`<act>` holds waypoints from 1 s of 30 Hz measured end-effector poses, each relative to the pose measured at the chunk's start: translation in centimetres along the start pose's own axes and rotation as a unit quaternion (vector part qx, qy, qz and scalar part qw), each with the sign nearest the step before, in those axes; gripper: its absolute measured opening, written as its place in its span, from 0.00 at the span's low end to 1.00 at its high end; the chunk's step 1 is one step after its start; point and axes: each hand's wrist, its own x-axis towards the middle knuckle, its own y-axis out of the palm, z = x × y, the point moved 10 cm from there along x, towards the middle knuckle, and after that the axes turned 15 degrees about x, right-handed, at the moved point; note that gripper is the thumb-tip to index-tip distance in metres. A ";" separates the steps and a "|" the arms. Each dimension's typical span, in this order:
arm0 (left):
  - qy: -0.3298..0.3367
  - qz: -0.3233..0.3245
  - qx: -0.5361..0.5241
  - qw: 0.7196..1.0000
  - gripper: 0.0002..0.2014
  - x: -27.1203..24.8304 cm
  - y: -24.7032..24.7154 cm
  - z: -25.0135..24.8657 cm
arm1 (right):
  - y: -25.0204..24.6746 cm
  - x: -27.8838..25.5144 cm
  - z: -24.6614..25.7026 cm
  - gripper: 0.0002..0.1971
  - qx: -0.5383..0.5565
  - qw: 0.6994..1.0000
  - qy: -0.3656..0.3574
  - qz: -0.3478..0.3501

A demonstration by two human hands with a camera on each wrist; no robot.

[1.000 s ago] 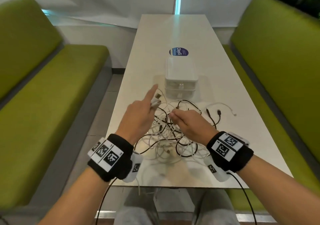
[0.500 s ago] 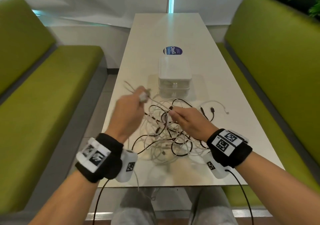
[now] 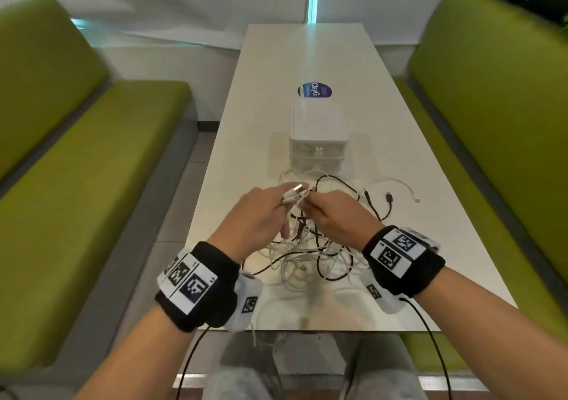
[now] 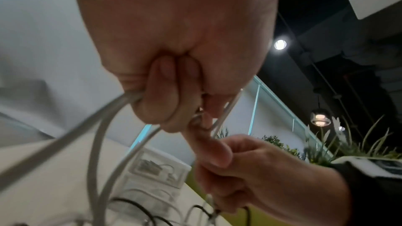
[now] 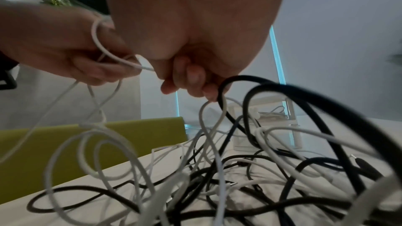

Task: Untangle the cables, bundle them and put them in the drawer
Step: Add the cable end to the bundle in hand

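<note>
A tangle of white and black cables [image 3: 310,255] [image 5: 217,169] lies on the white table [image 3: 233,160] near its front edge. My left hand [image 3: 261,215] [image 4: 174,92] grips a white cable [image 3: 295,195] with a USB plug, looped over its fingers. My right hand [image 3: 335,215] [image 5: 191,78] pinches the same white cable just beside the left hand, above the pile. Both hands are raised a little over the tangle. A small white drawer unit [image 3: 318,135] [image 5: 267,118] stands behind the pile, its drawers shut, with cables visible inside.
A round blue sticker [image 3: 314,90] lies on the table behind the drawer unit. Green bench seats [image 3: 92,169] [image 3: 491,123] flank the table on both sides. Loose cable ends [image 3: 399,193] trail to the right of the pile.
My left hand swung out left with the white cable, then came back to meet the right hand above the pile. The right hand stayed almost in place.
</note>
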 end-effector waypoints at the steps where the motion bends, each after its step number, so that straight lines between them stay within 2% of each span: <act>1: 0.004 0.014 -0.029 0.999 0.24 0.0 0.7 -0.5 | 0.2 0.0 0.0 0.15 -0.011 1.000 -0.001 0.001; 3: 0.006 0.029 -0.025 0.999 0.26 0.3 1.7 -0.8 | 0.1 -0.1 -0.1 0.13 -0.011 1.000 -0.002 -0.011; 6: 0.005 0.039 0.033 0.999 0.27 0.6 3.1 -0.8 | -0.7 -0.4 -0.3 0.15 0.028 0.999 0.008 -0.041; 10: 0.005 -0.031 0.097 0.995 0.08 0.8 2.0 -0.8 | -0.3 -0.6 -0.3 0.10 0.053 0.998 0.010 -0.025; 16: 0.030 -0.074 0.175 0.981 0.09 0.1 -0.4 -1.3 | 0.3 -0.7 0.4 0.21 0.076 0.996 -0.039 -0.005; 19: 0.024 -0.127 0.160 0.979 0.08 -0.7 -2.5 -1.3 | -0.2 -0.4 1.5 0.22 0.064 0.995 -0.069 -0.024; 22: -0.001 -0.223 0.106 0.969 0.10 -1.9 -6.3 0.4 | -0.6 -0.3 0.0 0.24 0.053 0.998 -0.032 -0.021; 24: -0.014 -0.297 0.065 0.953 0.12 -2.9 -9.1 1.9 | -1.0 -0.7 -1.7 0.21 0.056 0.998 -0.003 -0.027; 26: -0.015 -0.320 0.063 0.945 0.12 -3.2 -10.3 2.5 | -1.3 -1.0 -2.6 0.18 0.059 0.998 0.011 -0.038; 30: -0.031 -0.336 0.025 0.941 0.12 -3.3 -10.2 3.3 | -0.5 -0.4 -1.4 0.19 0.058 0.998 0.019 -0.011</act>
